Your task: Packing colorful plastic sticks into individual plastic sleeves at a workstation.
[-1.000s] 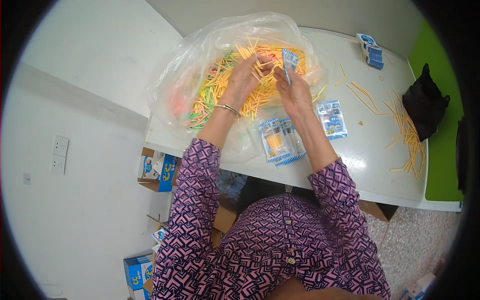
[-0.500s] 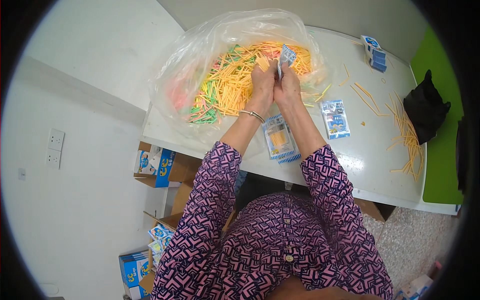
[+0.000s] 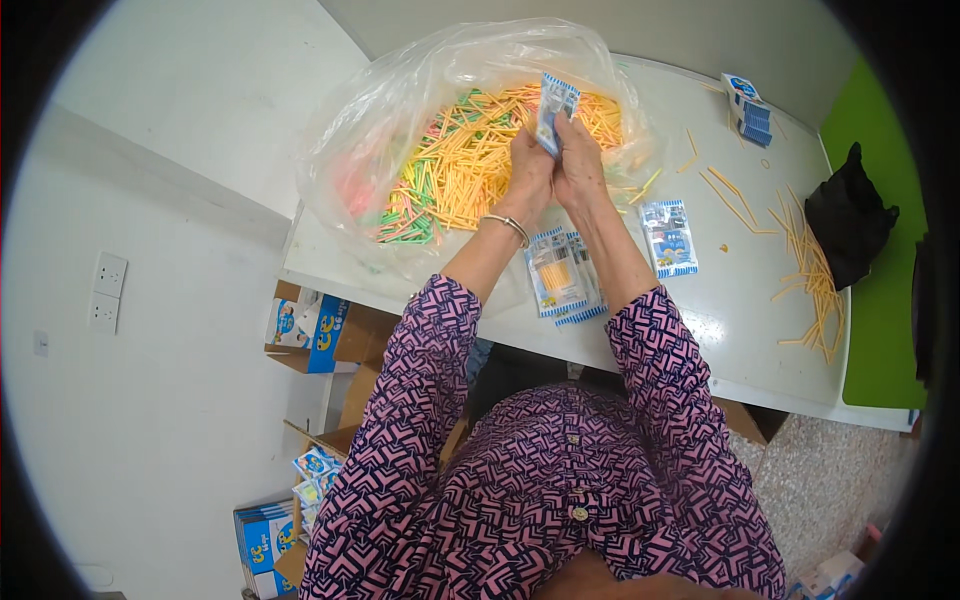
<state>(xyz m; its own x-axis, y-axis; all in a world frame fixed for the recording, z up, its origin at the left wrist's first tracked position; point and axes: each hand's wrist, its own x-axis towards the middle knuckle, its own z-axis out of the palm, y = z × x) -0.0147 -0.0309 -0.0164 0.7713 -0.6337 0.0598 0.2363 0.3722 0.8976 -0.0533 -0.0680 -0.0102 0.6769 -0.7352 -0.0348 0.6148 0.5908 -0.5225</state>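
My right hand grips a blue-and-white packet, held up with its printed front facing me. Close against it, my left hand is closed around a small bunch of yellow sticks, mostly hidden behind the packet and fingers. Both hands are over the near right part of a large clear plastic bag, which is open and full of yellow, green and pink sticks. Below my wrists lie overlapping packets, the top one showing yellow sticks through its window. Another flat packet rests right of my right forearm.
Loose yellow sticks are heaped at the table's right, beside a black cloth or bag. A stack of blue-and-white packets stands far right. A green panel borders the table. Cardboard boxes sit below left.
The packet has moved slightly left and turned its printed front toward me. The yellow sticks in my left hand, plainly seen before, are now mostly covered.
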